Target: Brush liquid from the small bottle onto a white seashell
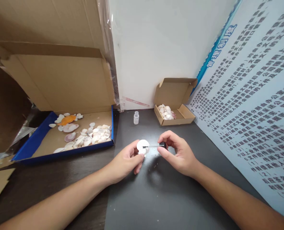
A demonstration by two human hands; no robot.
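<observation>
Between the thumb and fingers of my left hand [130, 158] is a white seashell [142, 146], raised above the dark table. My right hand [177, 153] pinches the black cap of a small applicator brush [153, 146]. The brush's thin stem points left, and its dark tip lies over the shell's face, apparently touching it. Beyond both hands a small glass bottle [136, 118] with a pale label stands upright, its top without a cap.
At left, a blue-edged cardboard box [62, 151] holds many shells [94, 135] and an orange piece [68, 120]. A smaller open carton [182, 120] with shells stands at back right. A white panel [137, 54] rises behind; a printed board [252, 95] slants along the right.
</observation>
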